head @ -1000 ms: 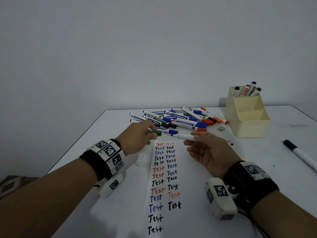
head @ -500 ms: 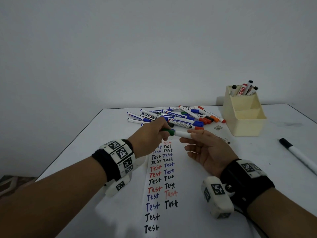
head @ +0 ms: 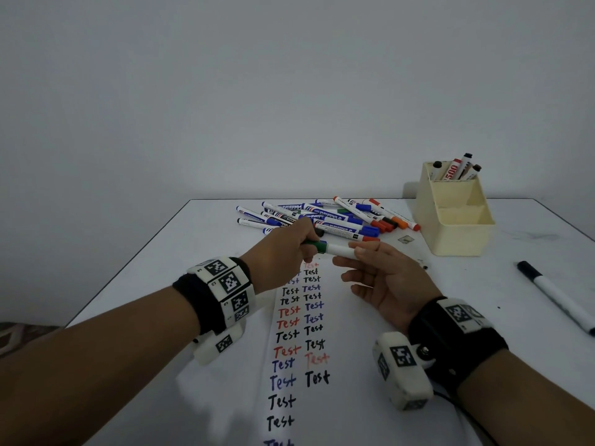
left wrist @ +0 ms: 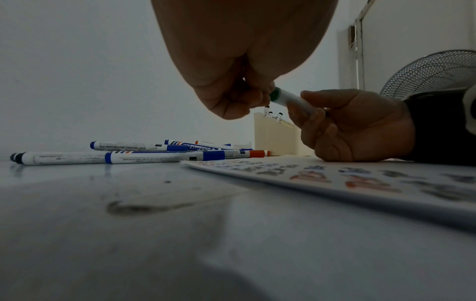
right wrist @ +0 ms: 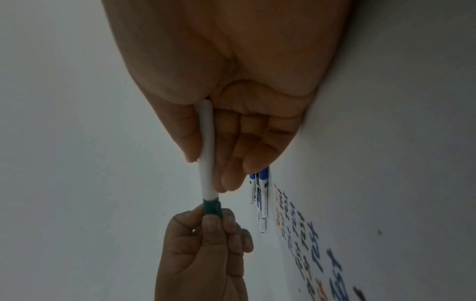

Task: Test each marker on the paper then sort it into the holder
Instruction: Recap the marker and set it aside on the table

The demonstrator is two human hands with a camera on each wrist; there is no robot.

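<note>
Green marker is held above the paper mid-table — barrel pinched by right hand, cap by left hand.

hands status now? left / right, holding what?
Left hand: pinching the green cap on the marker's end.
Right hand: fingers holding the white-barrelled green marker.

head cam high, wrist cams close, shared marker

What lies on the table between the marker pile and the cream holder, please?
In the head view, only a small flat square scrap lies on the bare table between the marker pile and the holder.
</note>
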